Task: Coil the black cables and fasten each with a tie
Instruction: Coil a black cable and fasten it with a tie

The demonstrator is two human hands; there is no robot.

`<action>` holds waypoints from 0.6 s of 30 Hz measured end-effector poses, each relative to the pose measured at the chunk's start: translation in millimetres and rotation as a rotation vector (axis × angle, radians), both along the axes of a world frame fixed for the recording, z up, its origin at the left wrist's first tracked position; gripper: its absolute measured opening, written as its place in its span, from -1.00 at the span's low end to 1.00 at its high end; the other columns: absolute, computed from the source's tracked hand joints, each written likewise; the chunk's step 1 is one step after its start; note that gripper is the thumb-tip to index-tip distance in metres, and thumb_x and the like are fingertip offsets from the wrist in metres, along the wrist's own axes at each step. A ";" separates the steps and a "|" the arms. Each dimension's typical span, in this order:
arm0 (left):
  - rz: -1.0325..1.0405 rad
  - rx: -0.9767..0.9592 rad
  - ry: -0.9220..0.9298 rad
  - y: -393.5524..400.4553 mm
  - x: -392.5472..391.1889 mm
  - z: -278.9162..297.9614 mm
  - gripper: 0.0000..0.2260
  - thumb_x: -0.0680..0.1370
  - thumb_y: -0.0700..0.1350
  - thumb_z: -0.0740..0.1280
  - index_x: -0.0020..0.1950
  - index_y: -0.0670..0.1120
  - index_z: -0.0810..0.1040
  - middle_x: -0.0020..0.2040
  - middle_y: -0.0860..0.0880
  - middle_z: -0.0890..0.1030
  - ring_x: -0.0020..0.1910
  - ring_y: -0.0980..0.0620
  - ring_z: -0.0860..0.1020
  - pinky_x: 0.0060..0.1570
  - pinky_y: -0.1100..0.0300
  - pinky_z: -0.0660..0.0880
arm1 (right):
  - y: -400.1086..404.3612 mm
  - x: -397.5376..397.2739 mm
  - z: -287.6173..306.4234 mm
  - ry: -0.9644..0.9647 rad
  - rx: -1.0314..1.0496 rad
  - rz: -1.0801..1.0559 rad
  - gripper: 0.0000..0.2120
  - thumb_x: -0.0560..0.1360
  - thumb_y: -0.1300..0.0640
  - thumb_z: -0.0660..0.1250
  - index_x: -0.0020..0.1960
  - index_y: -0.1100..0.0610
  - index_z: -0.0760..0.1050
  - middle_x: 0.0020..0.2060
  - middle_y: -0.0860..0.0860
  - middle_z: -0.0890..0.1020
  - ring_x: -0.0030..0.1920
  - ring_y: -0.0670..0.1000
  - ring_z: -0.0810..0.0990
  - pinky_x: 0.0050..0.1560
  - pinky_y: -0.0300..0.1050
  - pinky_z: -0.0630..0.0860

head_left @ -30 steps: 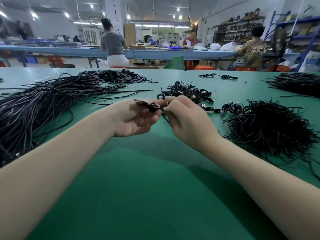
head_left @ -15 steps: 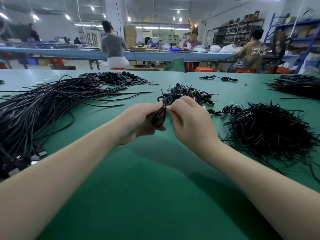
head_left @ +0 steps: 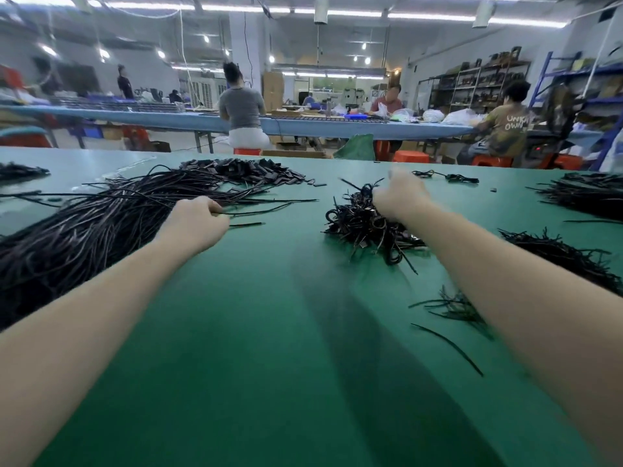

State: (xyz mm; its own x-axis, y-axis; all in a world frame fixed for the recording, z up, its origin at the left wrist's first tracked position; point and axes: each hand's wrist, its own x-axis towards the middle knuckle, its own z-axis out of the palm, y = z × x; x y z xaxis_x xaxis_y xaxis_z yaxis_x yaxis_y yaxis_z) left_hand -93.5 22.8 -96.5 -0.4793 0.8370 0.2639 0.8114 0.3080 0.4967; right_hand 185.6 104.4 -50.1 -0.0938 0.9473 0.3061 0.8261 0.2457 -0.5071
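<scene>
**Hands parted: left at loose cables, right over coiled pile**

Both hands have separated since the earlier frames, where they met at frame centre on one small coil; that coil is no longer between them. I record the rest from left to right.

Across the left of the frame lies the large bundle of uncoiled black cables [head_left: 101, 227] on the green table [head_left: 256, 348]. My left hand [head_left: 197, 222], left of centre, sits at the bundle's right edge with fingers curled, pinching a single cable [head_left: 266, 209] that runs rightward. Behind it, a heap of black ties [head_left: 242, 170] occupies the upper middle.

Right of centre is the pile of coiled cables [head_left: 364, 227]. My right hand [head_left: 399, 193] is above its far side, motion-blurred; I cannot tell whether it grips anything. At lower right, a tangled heap of black strands [head_left: 566, 257] lies beside the right forearm.
</scene>
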 end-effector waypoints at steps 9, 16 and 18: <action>0.294 -0.590 0.760 -51.4 -144.2 17.3 -0.71 0.51 0.17 0.33 -0.08 -0.06 0.56 -0.05 -0.07 0.62 -0.02 -0.03 0.59 -0.11 0.24 0.50 | -94.2 -26.5 -109.2 -0.142 0.056 0.381 -0.50 0.58 0.00 0.19 0.50 0.01 0.22 0.38 0.01 0.39 0.34 0.05 0.37 0.26 -0.08 0.37; 0.243 -0.381 0.613 -65.9 -170.0 29.4 -0.74 0.37 0.05 0.51 -0.45 -0.02 0.58 -0.43 0.00 0.57 -0.36 -0.03 0.56 -0.33 0.22 0.47 | -91.9 -25.1 -107.4 -0.141 0.036 0.415 -0.70 0.57 -0.01 0.20 0.26 -0.01 0.50 0.21 -0.06 0.52 0.18 0.01 0.48 0.15 -0.12 0.43; 0.227 -0.352 0.561 -67.1 -177.5 29.5 -0.78 0.28 -0.07 0.51 -0.54 0.00 0.56 -0.49 0.00 0.55 -0.41 -0.04 0.55 -0.29 0.18 0.52 | -92.6 -24.5 -106.2 -0.132 0.031 0.425 -0.73 0.56 0.00 0.20 0.20 -0.01 0.54 0.17 -0.06 0.53 0.14 0.01 0.50 0.13 -0.11 0.44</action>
